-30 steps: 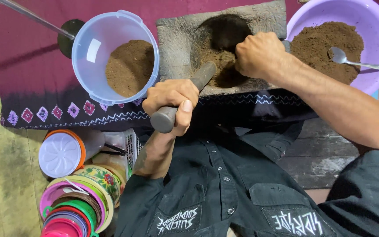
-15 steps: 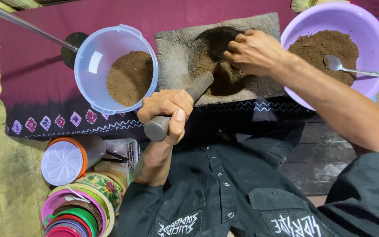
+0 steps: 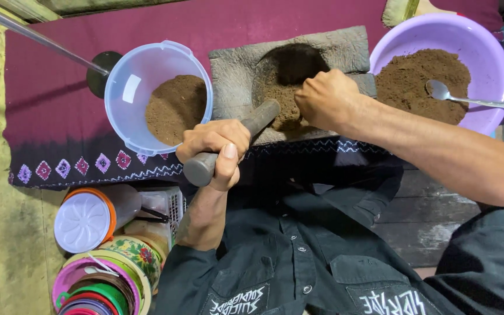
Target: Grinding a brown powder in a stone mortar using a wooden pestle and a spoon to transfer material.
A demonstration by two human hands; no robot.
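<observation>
The left hand (image 3: 216,149) is clenched around the near end of a thick grey stone pestle (image 3: 231,143), whose far tip rests in the brown powder (image 3: 284,99) inside the hollow of a rough grey stone mortar block (image 3: 234,70). The right hand (image 3: 325,99) is curled over that powder, fingers tucked under; whether it grips anything cannot be told. Just left of the mortar stands a clear plastic tub (image 3: 125,93) of brown powder; to its right, a lilac plastic basin (image 3: 485,41) with more powder and a metal spoon (image 3: 468,99). All sit on a maroon patterned cloth (image 3: 53,116). Stacked colourful lids (image 3: 103,274) lie nearer the person.
</observation>
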